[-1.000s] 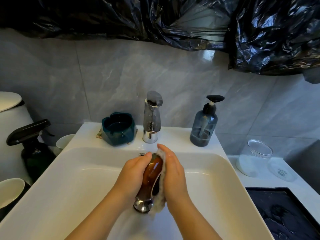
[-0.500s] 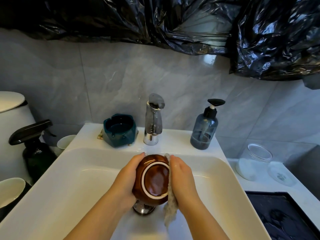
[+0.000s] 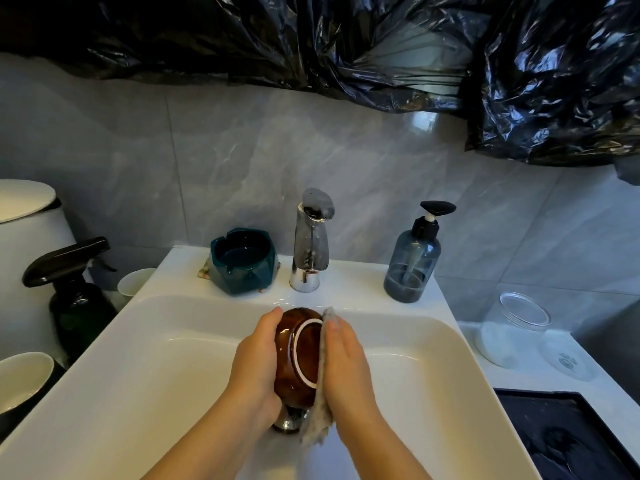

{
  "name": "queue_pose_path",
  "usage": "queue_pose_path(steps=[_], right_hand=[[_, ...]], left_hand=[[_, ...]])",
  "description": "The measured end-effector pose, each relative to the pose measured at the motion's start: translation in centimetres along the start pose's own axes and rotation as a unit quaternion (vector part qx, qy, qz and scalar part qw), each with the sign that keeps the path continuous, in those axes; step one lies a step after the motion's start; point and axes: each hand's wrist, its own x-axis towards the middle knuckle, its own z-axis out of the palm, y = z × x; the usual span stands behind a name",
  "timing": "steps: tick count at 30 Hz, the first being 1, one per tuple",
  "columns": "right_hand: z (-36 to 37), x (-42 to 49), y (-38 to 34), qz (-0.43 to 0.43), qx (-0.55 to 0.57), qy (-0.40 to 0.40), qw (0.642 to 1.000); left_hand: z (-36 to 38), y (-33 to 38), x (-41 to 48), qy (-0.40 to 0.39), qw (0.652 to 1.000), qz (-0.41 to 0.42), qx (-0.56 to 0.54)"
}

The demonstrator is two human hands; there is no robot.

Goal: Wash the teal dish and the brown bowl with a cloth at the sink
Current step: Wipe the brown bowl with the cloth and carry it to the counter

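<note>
Over the middle of the white sink [image 3: 194, 308], the brown bowl [image 3: 298, 358] is held on its side between both hands, its pale-ringed foot turned to the right and its rim to the left. The left hand [image 3: 258, 365] cups the bowl from the left, fingers curled round its far edge and the palm against its side. The right hand [image 3: 346, 362] lies flat on the bowl's right side, fingers straight and close together, pressing the grey cloth [image 3: 320, 410] against the base; the thumb cannot be seen. The cloth is sandwiched between that palm and the bowl, and its frayed lower end hangs down below the hand, just beside the chrome drain [image 3: 289, 422] that shows under the bowl. The teal dish [image 3: 242, 259] stands upright on the far ledge of the sink, left of the chrome faucet [image 3: 311, 244] and well apart from both hands. A smoky blue soap dispenser [image 3: 412, 258] stands on the same ledge to the right of the faucet.
</note>
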Motion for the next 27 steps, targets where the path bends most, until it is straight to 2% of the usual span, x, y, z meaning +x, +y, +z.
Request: queue_pose_path(steps=[2, 4, 5, 7, 9, 11, 13, 15, 17, 18, 20, 22, 24, 27], right_hand=[[0.9, -0.7, -0.1, -0.067, -0.161, -0.018, 0.985], [1.6, -1.4, -0.3, -0.165, -0.326, -0.048, 0.93], [1.6, -1.2, -0.3, -0.185, -0.361, -0.053, 0.912], [1.4, -0.5, 0.2, -0.177, -0.319, -0.056, 0.929], [0.9, 0.0, 0.3, -0.102, -0.188, -0.03, 0.976], [0.7, 0.3, 0.6, -0.036, -0.117, -0.003, 0.992], [1.1, -0.4, 0.4, -0.092, -0.226, -0.031, 0.969], [1.9, -1.7, -0.2, -0.196, -0.337, -0.082, 0.917], [2.2, -1.8, -0.2, -0.234, -0.377, -0.098, 0.891], [2.2, -1.4, -0.2, -0.233, -0.362, -0.087, 0.898], [1.6, -0.7, -0.1, -0.193, -0.293, -0.047, 0.935], [0.7, -0.2, -0.2, -0.121, -0.197, 0.0, 0.973], [0.2, 0.3, -0.3, -0.023, -0.054, 0.041, 0.997], [-0.4, 1.7, 0.6, 0.072, 0.155, 0.122, 0.978]], left_hand=[[-0.3, -0.1, 0.3, 0.013, 0.999, -0.014, -0.035], [-0.5, 0.1, 0.4, -0.003, 0.999, -0.024, -0.047], [-0.6, 0.2, 0.5, -0.012, 0.999, -0.024, -0.048], [-0.6, 0.2, 0.5, -0.007, 0.999, -0.016, -0.046], [-0.5, 0.0, 0.7, 0.006, 0.999, -0.012, -0.041], [-0.3, -0.1, 0.8, 0.012, 0.998, -0.013, -0.053], [-0.6, 0.0, 1.1, 0.007, 0.996, -0.02, -0.086], [-1.2, 0.1, 1.3, -0.016, 0.994, -0.031, -0.103], [-1.6, 0.0, 1.5, -0.033, 0.995, -0.025, -0.092], [-1.6, -0.1, 1.6, -0.023, 0.996, -0.016, -0.083], [-1.2, 0.1, 1.2, 0.007, 0.998, -0.011, -0.059], [-0.5, 0.3, 0.8, 0.001, 0.999, -0.002, -0.042], [-0.1, 0.4, 0.5, -0.022, 0.999, -0.011, -0.036], [-0.3, 0.8, 0.3, -0.059, 0.995, -0.044, -0.065]])
